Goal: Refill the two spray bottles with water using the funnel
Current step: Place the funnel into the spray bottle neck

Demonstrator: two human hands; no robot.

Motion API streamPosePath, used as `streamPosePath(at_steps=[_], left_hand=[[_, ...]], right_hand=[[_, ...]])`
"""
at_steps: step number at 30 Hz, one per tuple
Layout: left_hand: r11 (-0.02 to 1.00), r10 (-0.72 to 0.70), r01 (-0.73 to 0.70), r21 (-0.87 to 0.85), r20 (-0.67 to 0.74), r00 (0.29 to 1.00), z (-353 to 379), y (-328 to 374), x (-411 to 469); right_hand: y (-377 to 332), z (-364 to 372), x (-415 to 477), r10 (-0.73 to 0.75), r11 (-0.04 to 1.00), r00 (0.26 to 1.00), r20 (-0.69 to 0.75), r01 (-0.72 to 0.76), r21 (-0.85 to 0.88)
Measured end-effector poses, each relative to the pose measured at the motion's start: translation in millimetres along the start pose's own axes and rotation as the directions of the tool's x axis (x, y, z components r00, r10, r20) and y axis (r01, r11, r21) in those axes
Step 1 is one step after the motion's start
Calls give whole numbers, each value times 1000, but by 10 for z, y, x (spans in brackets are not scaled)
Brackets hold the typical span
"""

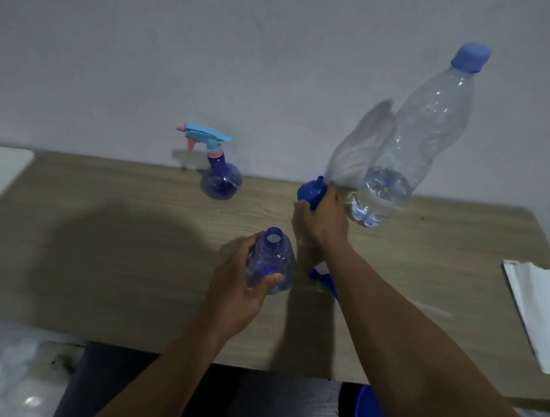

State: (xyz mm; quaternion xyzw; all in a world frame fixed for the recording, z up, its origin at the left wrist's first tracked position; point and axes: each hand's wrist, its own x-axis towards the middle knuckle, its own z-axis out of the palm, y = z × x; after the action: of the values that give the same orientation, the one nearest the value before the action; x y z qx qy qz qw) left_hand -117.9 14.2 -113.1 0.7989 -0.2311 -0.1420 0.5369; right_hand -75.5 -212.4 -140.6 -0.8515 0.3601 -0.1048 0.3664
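1. A tall clear water bottle [409, 142] stands at two o'clock on the table [105, 230]. Its blue cap is on and there is water only in its lower part.
2. A capped spray bottle [220, 179], trigger on, stands at eleven o'clock by the wall. I cannot tell what it holds.
3. An open spray bottle [272, 263] stands mid-table with its neck bare. I cannot tell whether it holds any water.
4. A blue spray head [324, 279] lies at three o'clock from it, partly hidden under the right forearm.
5. The left hand [240, 280] wraps round the open spray bottle, thumb across its near side.
6. The right hand [325, 214], arm stretched forward, curls its fingers round the blue funnel [311, 191]. The funnel is at one o'clock from the open spray bottle, just beside the water bottle's base.
7. White paper [537, 314] lies at four o'clock.
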Motion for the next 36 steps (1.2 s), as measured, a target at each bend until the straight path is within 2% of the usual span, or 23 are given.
streamPosePath(at_steps=[5, 7, 12, 16, 23, 30, 36], left_hand=[[999, 25, -25, 38, -9, 1000, -10, -7, -2], [999, 36, -36, 40, -6, 999, -16, 2, -5], [1000, -7, 7, -14, 0, 1000, -17, 51, -18], [999, -18, 18, -46, -11, 1000, -13, 69, -47], [997, -31, 32, 64, -11, 999, -70, 220, -88], [994, -90, 88, 59, 39, 995, -105, 251, -81], [992, -119, 118, 40, 35, 992, -101, 239, -79]], right_hand=[[-13, 58, 117, -71, 988, 997, -28, 66, -143], [-15, 22, 108, -85, 988, 996, -25, 81, -128], [-128, -212, -111, -85, 990, 996, -15, 86, 107], [-331, -574, -368, -112, 931, 994, -2, 105, 348], [-715, -1117, -909, -163, 818, 987, 13, 128, 561], [-928, -1180, -1399, -244, 740, 969, 38, 161, 653], [-873, -1092, -1595, -288, 767, 956, 56, 196, 611]])
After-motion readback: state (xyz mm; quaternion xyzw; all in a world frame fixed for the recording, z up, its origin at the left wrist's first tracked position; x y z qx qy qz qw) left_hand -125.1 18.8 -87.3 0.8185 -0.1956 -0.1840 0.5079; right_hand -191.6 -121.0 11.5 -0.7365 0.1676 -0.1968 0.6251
